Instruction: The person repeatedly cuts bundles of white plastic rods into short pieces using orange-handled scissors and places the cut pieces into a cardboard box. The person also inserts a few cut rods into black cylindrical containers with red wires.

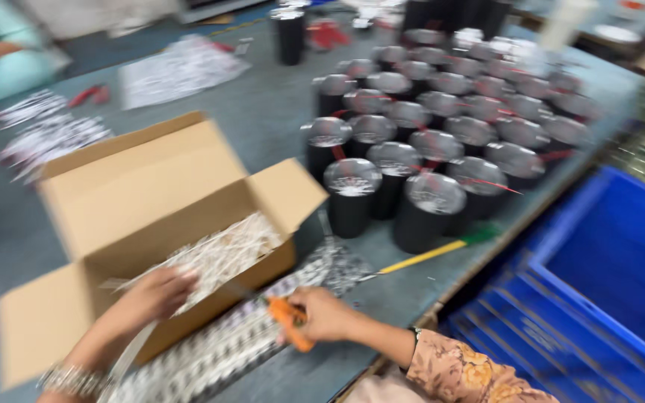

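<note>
Right hand (328,313) grips orange scissors (290,321) — left hand (157,292) touches box (143,201).

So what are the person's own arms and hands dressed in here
The left hand is bare, with a stack of silvery, sparkly bangles at the wrist. The right hand is bare too; its forearm ends in a peach-pink sleeve with an orange and yellow floral print and a dark edge at the cuff. No gloves show. The picture is blurred, so finer detail cannot be told.
</note>
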